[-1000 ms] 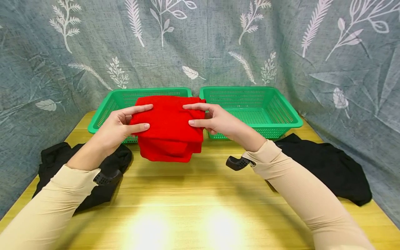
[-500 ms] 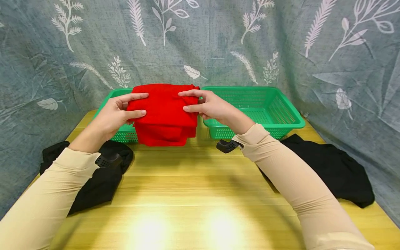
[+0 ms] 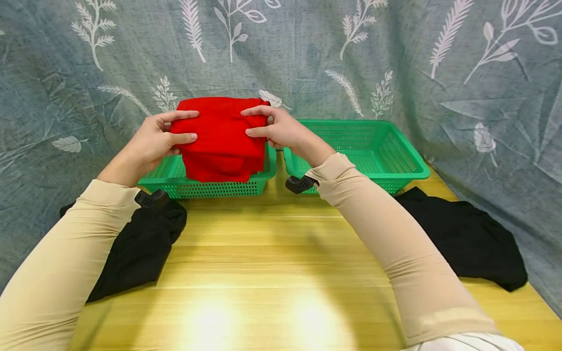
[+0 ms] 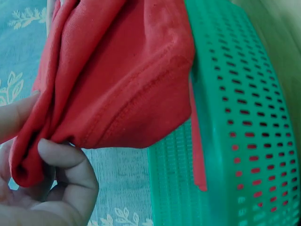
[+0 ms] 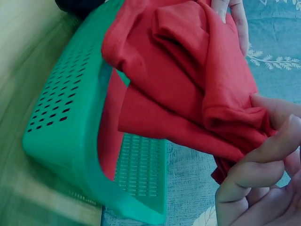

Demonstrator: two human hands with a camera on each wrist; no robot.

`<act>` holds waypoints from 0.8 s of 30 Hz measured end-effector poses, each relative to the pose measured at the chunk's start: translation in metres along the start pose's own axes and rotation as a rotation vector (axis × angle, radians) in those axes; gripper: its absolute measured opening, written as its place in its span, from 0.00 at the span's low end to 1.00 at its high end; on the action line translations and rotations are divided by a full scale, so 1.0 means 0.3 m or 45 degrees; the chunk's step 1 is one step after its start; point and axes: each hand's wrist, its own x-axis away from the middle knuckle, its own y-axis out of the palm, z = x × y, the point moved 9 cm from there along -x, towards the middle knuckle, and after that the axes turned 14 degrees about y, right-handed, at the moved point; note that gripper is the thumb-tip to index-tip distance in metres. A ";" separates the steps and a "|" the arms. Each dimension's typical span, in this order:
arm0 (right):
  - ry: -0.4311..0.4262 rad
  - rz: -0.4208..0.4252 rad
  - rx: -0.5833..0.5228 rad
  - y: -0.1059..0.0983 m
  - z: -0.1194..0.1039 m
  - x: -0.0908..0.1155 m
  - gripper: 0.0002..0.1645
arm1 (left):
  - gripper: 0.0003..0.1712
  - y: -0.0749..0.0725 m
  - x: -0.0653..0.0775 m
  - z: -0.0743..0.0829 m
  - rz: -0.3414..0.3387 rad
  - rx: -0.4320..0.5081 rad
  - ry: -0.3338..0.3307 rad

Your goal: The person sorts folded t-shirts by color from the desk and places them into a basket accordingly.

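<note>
Both hands hold a folded red garment (image 3: 217,134) up over the left green basket (image 3: 219,189). My left hand (image 3: 151,140) pinches its left side between thumb and fingers. At its right side, my right hand (image 3: 287,129) grips the folded edge the same way. A lower flap hangs down and overlaps the basket's front rim in the head view. The left wrist view shows a stitched seam on the garment (image 4: 136,89), plus red fabric through the basket wall's (image 4: 218,141) holes. Gathered layers of the garment (image 5: 183,84) run into the fingers in the right wrist view.
A second green basket (image 3: 395,176) stands to the right of the first. Black cloth lies on the wooden table (image 3: 246,253) at both sides: one black bundle (image 3: 140,253) by the left forearm, a black garment (image 3: 465,234) at right. A patterned grey-blue curtain (image 3: 298,53) hangs behind.
Both hands have carried the red garment away from me and slightly left, from in front of the left basket to over it. Their grip looks the same.
</note>
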 end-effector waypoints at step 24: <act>-0.063 0.161 0.110 0.067 -0.001 -0.119 0.29 | 0.34 -0.048 -0.025 -0.093 0.062 -0.067 -0.028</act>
